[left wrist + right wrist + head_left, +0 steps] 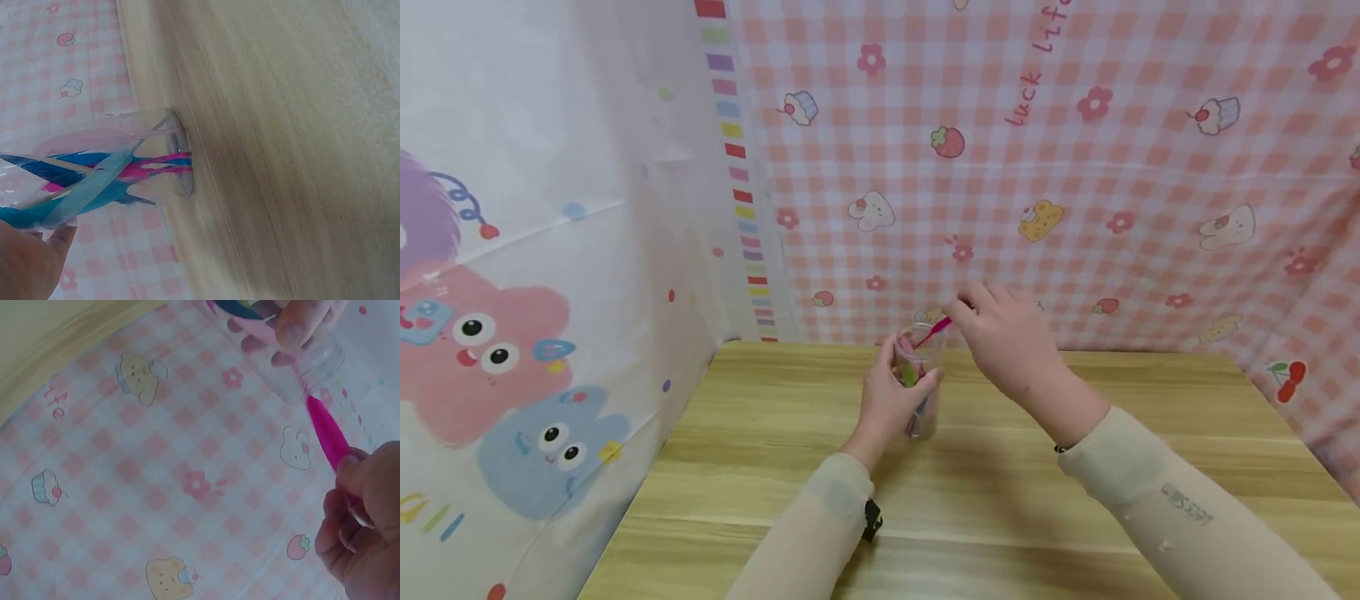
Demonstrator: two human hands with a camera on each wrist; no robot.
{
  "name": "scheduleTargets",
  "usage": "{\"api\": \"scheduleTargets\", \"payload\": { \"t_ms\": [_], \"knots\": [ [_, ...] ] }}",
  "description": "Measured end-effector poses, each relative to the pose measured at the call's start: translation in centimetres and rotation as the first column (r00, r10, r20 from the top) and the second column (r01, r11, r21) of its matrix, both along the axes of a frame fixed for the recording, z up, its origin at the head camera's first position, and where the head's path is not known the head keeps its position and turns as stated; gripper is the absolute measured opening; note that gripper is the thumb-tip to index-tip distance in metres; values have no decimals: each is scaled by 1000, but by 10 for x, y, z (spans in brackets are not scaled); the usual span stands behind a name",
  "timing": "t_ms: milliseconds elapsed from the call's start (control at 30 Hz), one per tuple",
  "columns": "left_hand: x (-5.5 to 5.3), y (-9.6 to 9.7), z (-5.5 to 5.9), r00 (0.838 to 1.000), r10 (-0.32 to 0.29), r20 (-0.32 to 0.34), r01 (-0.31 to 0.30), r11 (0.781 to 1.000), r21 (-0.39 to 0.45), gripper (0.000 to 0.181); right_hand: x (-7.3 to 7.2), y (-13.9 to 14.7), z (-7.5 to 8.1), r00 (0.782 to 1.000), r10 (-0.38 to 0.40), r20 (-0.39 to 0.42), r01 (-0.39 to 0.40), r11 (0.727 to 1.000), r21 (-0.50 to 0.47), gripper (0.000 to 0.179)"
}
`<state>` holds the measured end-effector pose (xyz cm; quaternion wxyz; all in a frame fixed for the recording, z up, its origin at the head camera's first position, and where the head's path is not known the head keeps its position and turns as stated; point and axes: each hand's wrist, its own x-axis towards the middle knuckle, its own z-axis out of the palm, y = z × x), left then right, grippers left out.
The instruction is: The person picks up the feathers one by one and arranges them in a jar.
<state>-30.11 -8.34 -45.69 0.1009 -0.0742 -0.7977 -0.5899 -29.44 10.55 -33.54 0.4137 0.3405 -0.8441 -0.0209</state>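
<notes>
Near the back of the table, a tall clear plastic cup [931, 422] stands upright, holding several slim blue, teal, pink and green items. My left hand [883, 400] grips the cup's upper part, thumb on the near side. Above the rim, my right hand [1009, 342] pinches a magenta slim-handled item [329, 430] between thumb and fingers. This item tilts, its thin end reaching into the cup's mouth; the other end is hidden in the hand. In the left wrist view, slim pink and blue ends [172, 165] reach the cup's bottom. Their exact kind cannot be told.
The wooden table [1000, 533] ends at a pink checked cloth [917, 92] hanging just behind the cup. A white cloth with cartoon figures [512, 350] hangs along the left side.
</notes>
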Motion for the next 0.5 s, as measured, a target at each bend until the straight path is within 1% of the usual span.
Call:
{"api": "scheduleTargets", "payload": {
  "t_ms": [133,300,500],
  "knots": [
    [0,1,0,1000,1,-7,-1,1000,-5,67,2,-3,-2,999,24,26,-24,1000,-1,18],
    [1,0,0,1000,-5,-23,6,1000,7,63,4,-1,-6,997,22,68,-20,999,-25,18],
    [2,-1,1,1000,1,-30,0,1000,8,68,4,5,-16,993,10,117,-6,999,-40,19]
  ]
}}
